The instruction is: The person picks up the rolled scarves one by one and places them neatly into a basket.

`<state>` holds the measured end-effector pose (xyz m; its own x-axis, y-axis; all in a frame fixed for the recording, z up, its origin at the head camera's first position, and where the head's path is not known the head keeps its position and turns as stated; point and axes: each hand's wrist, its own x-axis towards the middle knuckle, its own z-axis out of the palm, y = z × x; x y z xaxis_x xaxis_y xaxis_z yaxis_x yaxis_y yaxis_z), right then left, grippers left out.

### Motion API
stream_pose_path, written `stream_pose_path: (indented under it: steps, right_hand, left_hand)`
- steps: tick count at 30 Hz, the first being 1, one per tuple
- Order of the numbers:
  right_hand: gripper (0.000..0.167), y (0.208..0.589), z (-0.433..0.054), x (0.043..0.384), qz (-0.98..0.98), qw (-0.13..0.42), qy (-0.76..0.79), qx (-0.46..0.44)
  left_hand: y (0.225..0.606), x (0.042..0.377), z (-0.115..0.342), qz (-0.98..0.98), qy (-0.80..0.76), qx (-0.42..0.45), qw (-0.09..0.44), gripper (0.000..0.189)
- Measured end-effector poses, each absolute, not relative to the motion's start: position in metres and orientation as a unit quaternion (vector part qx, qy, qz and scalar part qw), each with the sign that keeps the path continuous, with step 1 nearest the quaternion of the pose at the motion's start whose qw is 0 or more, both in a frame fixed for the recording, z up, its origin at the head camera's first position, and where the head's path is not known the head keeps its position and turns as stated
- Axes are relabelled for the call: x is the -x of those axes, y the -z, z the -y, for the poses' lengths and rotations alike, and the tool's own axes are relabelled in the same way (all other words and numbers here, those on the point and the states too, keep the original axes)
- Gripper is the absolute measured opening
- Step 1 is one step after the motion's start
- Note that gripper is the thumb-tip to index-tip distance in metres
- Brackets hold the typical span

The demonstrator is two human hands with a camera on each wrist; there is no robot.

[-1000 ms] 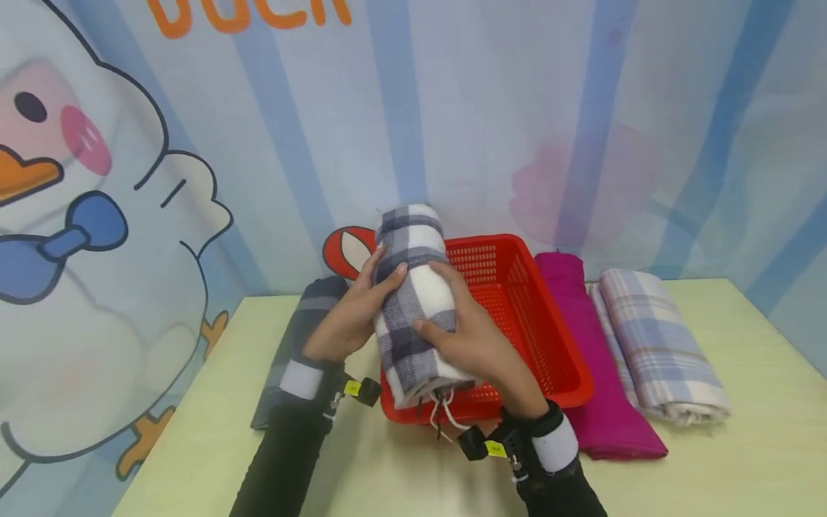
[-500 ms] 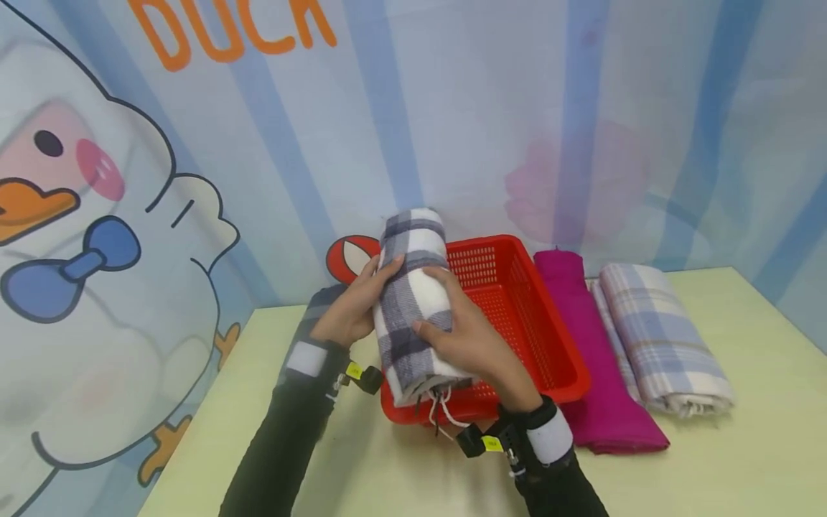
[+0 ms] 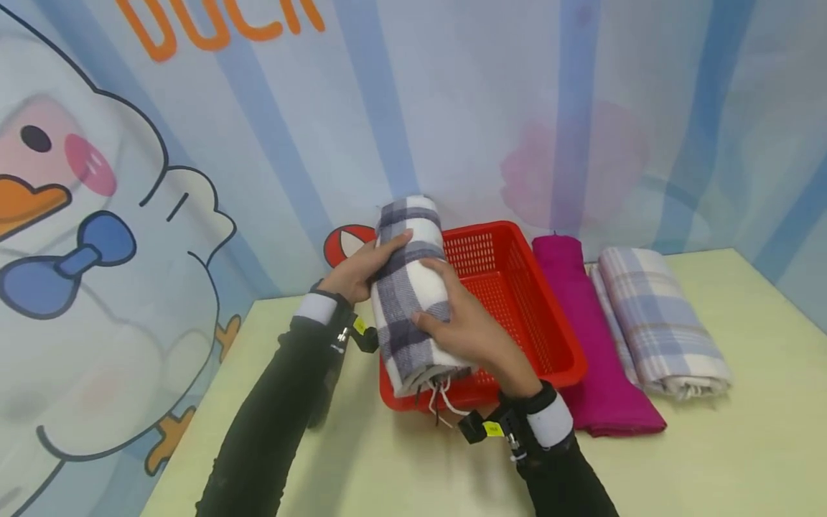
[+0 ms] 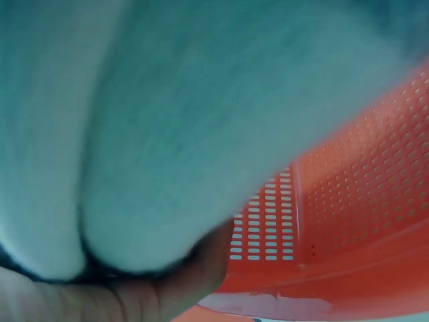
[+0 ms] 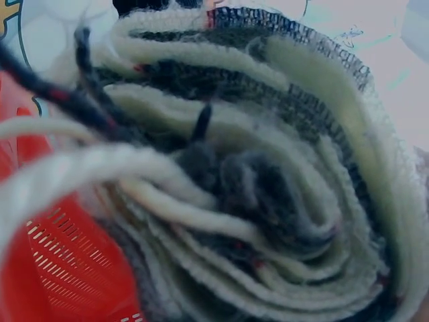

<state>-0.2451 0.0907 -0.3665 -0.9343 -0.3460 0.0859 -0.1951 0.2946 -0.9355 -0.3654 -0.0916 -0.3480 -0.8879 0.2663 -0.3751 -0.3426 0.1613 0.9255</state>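
Observation:
A rolled grey-and-white checked scarf [image 3: 397, 294] is held over the left side of a red perforated basket [image 3: 562, 337]. My left hand [image 3: 358, 273] grips the roll's left side, thumb on top. In the left wrist view, its fingers [image 4: 161, 292] curl beneath the blurred scarf [image 4: 181, 147]. My right hand [image 3: 474, 327] holds the right side near the front end, thumb and forefinger spread over the cloth. The right wrist view looks onto the coiled scarf end [image 5: 281, 201], where twisted fringe [image 5: 100, 174] hangs loose. My right fingers are out of sight there.
A magenta folded cloth [image 3: 594, 359] lies right of the basket, beside a pale blue-and-white plaid scarf [image 3: 665, 323]. At left, a dark rolled cloth [image 3: 332, 388] is mostly hidden behind my left arm. A printed cartoon backdrop [image 3: 465, 129] rises behind the pale yellow table [image 3: 400, 474].
My left hand has shifted a little farther along the roll, and its forearm now covers more of the dark cloth. The right hand keeps its hold. The head view has tilted slightly.

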Motion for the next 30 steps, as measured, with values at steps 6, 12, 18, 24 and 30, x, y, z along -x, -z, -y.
stream_pose_path:
  steps: [6, 12, 18, 24, 30]
  right_hand:
    - [0.075, 0.368, -0.092, 0.247, -0.798, 0.078, 0.576, 0.158]
    - [0.076, 0.373, -0.091, 0.25, -0.793, 0.077, 0.582, 0.161]
    - [0.078, 0.377, -0.094, 0.253, -0.796, 0.07, 0.576, 0.173]
    - [0.08, 0.38, -0.096, 0.258, -0.806, 0.054, 0.559, 0.187]
    - [0.08, 0.381, -0.101, 0.259, -0.813, 0.058, 0.557, 0.163]
  left_hand:
    - [0.344, 0.374, 0.09, -0.745, -0.624, 0.044, 0.232, 0.075]
    - [0.34, 0.379, 0.087, -0.744, -0.617, 0.064, 0.249, 0.074]
    - [0.333, 0.384, 0.081, -0.742, -0.613, 0.107, 0.25, 0.078]
    - [0.328, 0.387, 0.069, -0.768, -0.586, 0.11, 0.234, 0.077]
    - [0.328, 0.387, 0.06, -0.787, -0.566, 0.122, 0.211, 0.091]
